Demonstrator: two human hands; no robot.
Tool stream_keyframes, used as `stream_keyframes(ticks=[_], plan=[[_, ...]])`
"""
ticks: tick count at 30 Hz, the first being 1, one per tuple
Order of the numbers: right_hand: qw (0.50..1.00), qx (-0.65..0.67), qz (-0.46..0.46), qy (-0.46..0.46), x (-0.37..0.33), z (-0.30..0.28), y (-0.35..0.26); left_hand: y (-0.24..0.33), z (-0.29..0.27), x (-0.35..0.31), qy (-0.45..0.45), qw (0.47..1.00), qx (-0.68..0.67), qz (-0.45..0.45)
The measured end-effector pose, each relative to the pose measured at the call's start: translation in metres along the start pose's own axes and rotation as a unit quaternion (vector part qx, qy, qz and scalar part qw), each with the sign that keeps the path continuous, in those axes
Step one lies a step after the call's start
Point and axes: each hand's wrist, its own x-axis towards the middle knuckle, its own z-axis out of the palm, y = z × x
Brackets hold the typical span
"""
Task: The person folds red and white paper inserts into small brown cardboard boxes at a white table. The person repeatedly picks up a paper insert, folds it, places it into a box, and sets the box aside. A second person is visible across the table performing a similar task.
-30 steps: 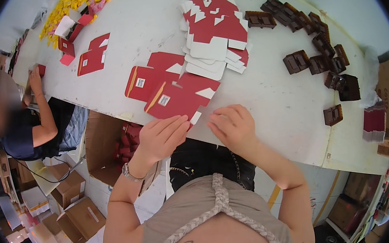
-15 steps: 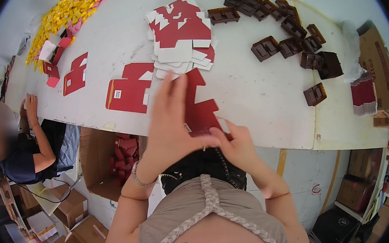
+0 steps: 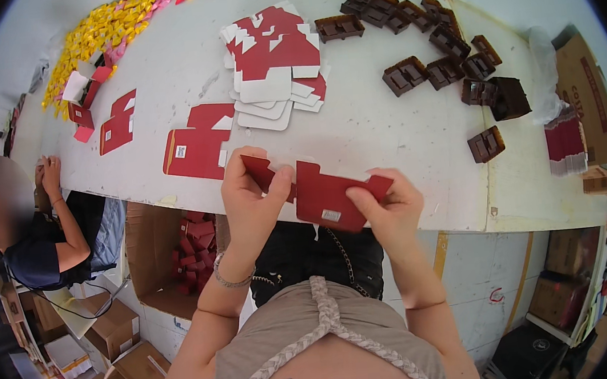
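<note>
Between my two hands, just above the table's near edge, is a red flat carton blank [image 3: 326, 200] with cut flaps and a small white label. My left hand [image 3: 255, 198] pinches its left flap between thumb and fingers. At the other end, my right hand [image 3: 392, 199] grips the right edge, thumb on the red face. Beyond them lies a messy stack of red and white carton blanks [image 3: 275, 61]. A single red blank [image 3: 201, 152] lies flat on the table left of my left hand.
Dark brown plastic trays [image 3: 445, 70] are scattered at the right. Yellow wrapped pieces [image 3: 95, 38] are heaped far left, near a partly folded red carton [image 3: 82, 112]. Below the table edge stands a cardboard box [image 3: 153, 255] of red cartons. A co-worker's hands [image 3: 48, 174] rest at the left edge.
My left hand has drawn back toward me and now pinches the blank's left flap. My right hand has moved right and up along it. The blank has turned lengthwise across.
</note>
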Motion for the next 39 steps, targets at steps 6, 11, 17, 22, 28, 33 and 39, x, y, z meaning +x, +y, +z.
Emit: stream_keyframes(ticks=[6, 11, 17, 22, 28, 33, 39], plan=[[0.983, -0.130, 0.016, -0.132, -0.002, 0.005, -0.002, -0.003, 0.003, -0.003, -0.163, 0.973, -0.149, -0.074], [0.991, -0.050, 0.081, -0.090, -0.005, 0.003, 0.006, 0.019, 0.018, -0.025, -0.151, 0.942, -0.254, -0.160], [0.990, -0.059, 0.082, -0.095, -0.021, 0.002, 0.016, 0.002, 0.002, -0.040, -0.093, 0.971, -0.104, -0.192], [0.976, 0.137, 0.152, -0.077, -0.030, 0.002, 0.024, -0.003, 0.002, -0.049, -0.088, 0.979, -0.123, -0.136], [0.964, 0.195, 0.138, -0.116, -0.024, -0.005, 0.023, 0.007, 0.001, -0.036, -0.085, 0.946, -0.240, -0.199], [0.959, 0.219, 0.074, -0.166, -0.014, 0.003, 0.036, -0.027, -0.006, -0.026, -0.152, 0.952, -0.160, -0.213], [0.997, 0.027, 0.072, -0.018, -0.006, 0.016, 0.034, -0.011, 0.026, -0.021, -0.069, 0.986, -0.110, -0.105]])
